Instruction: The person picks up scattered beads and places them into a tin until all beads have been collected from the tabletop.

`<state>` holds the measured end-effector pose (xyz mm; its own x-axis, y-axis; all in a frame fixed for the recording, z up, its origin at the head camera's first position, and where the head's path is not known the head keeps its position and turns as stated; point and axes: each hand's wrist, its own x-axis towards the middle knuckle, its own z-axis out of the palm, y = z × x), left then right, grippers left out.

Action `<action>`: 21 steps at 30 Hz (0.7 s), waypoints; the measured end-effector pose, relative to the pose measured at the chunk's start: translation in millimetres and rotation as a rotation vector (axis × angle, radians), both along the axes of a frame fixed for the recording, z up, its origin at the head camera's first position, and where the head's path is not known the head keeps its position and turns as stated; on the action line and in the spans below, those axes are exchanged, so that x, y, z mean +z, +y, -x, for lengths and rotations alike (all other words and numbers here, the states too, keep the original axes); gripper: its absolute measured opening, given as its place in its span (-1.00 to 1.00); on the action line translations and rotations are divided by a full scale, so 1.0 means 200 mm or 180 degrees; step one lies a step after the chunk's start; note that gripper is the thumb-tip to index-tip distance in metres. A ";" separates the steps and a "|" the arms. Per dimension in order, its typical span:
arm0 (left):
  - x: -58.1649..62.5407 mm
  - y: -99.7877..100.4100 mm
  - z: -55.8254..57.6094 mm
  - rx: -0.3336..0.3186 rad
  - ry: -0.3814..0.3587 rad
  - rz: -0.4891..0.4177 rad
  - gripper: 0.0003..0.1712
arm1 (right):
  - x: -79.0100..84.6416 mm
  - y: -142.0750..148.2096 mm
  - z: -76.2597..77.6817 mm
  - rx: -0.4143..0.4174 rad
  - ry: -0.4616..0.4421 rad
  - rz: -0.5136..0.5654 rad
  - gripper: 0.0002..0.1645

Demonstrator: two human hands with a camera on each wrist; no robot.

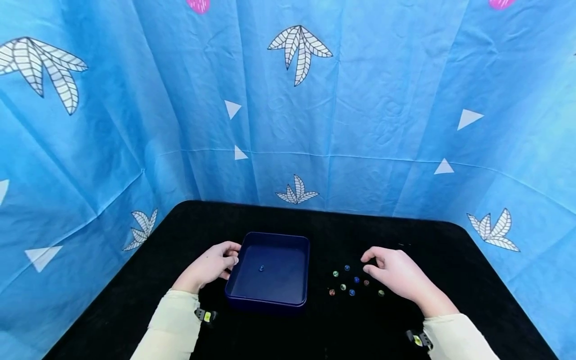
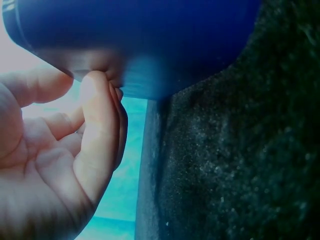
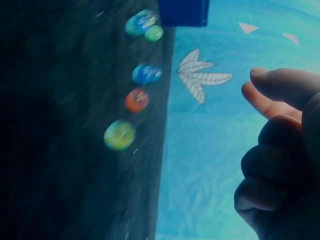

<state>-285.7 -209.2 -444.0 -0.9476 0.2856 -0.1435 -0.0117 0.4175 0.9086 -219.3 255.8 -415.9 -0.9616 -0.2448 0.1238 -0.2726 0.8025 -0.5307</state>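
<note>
My left hand [image 1: 213,261] rests its fingertips against the left wall of a dark blue rectangular tray [image 1: 268,301]. In the left wrist view, fingers [image 2: 102,120] touch the tray's outer side, the thumb close by its edge. A single blue marble [image 1: 262,268] lies inside the tray. Right of the tray, several glass marbles are scattered, among them a blue marble [image 1: 347,268], an orange marble [image 3: 136,100] and a yellow-green marble [image 3: 120,135]. My right hand [image 1: 396,270] hovers just beyond them, loosely bent, with nothing visible between thumb and forefinger.
Everything stands on a black cloth-covered table [image 1: 211,215] with rounded far corners. A blue curtain [image 1: 369,100] with white leaf prints and triangles surrounds its back and sides.
</note>
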 end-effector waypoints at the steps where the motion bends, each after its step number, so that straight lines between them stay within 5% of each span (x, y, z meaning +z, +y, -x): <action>1: 0.00 0.00 0.00 0.0007 -0.0003 0.0014 -0.55 | -0.01 0.02 -0.01 0.0021 0.0004 -0.0021 -0.86; 8: 0.00 0.00 0.00 0.0008 0.0015 0.0013 -0.54 | -0.10 0.15 -0.04 0.0152 -0.0306 -0.0083 -0.90; 14: 0.01 0.00 0.01 -0.0030 0.0073 0.0000 -0.53 | -0.16 0.20 -0.04 0.0538 -0.0656 -0.0148 -0.89; 21: -0.01 0.00 0.00 -0.0014 0.0061 -0.0025 -0.53 | -0.20 0.19 -0.04 0.0620 -0.0646 -0.0273 -0.83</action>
